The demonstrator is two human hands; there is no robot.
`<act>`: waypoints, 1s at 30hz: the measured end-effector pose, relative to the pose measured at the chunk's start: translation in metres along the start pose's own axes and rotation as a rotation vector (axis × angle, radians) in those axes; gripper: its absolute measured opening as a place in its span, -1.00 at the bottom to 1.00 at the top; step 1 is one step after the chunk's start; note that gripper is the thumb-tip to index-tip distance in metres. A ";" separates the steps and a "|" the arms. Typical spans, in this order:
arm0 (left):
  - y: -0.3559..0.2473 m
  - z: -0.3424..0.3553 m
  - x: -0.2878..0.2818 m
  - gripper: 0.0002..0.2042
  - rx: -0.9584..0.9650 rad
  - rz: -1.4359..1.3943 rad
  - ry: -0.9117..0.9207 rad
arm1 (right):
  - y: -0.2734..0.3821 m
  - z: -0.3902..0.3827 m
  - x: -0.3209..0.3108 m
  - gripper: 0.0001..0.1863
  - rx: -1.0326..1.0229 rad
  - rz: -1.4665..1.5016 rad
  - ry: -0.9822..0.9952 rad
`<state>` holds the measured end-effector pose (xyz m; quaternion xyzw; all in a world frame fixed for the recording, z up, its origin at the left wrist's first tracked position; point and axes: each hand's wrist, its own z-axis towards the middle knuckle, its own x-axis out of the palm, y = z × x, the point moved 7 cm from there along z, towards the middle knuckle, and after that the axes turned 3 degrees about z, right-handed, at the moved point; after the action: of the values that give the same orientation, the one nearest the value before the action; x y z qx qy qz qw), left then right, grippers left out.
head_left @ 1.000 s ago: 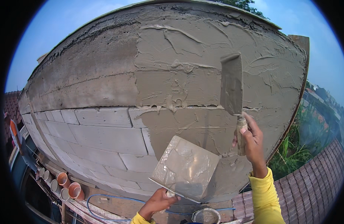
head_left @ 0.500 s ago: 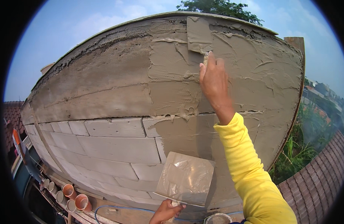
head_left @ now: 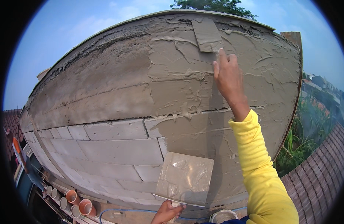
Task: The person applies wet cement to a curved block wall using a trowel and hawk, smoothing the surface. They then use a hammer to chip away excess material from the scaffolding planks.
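The right hand grips one trowel against the upper part of a partly plastered wall, while the left hand clutches one square plate below; two orange buckets stand lower left.

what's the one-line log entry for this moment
right hand: holds trowel at upper wall | left hand: holds smeared square plate | lower left: pale blocks uncoated

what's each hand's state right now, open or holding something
Left hand: closed, holding the square mortar board from below.
Right hand: closed, holding the trowel.
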<state>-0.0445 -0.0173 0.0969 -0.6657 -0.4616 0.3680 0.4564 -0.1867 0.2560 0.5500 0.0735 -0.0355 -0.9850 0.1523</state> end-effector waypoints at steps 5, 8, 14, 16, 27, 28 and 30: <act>-0.014 0.004 0.010 -0.90 0.042 -0.050 0.036 | -0.038 -0.011 -0.027 -0.54 0.136 -0.048 -0.064; -0.025 0.014 0.018 -0.85 0.073 -0.055 0.053 | -0.012 -0.009 -0.017 -0.55 0.099 0.013 0.011; -0.041 0.009 -0.001 -0.72 0.128 -0.069 -0.047 | 0.007 -0.082 -0.014 -0.51 0.037 0.708 0.387; -0.038 0.012 -0.010 -0.79 0.076 0.055 -0.120 | -0.007 -0.156 -0.013 -0.52 0.515 1.038 0.690; -0.045 0.009 -0.033 -0.58 0.378 0.288 -0.308 | -0.078 -0.479 -0.070 -0.59 1.251 1.169 1.640; -0.044 0.009 -0.033 -0.55 0.412 0.375 -0.328 | -0.077 -0.487 -0.068 -0.60 1.239 1.134 1.663; -0.049 0.010 -0.021 -0.53 0.279 0.593 -0.334 | -0.069 -0.496 -0.062 -0.61 1.244 1.168 1.670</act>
<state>-0.0740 -0.0273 0.1420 -0.6327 -0.2625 0.6473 0.3344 -0.0719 0.3173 0.0623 0.7252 -0.4247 -0.2283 0.4915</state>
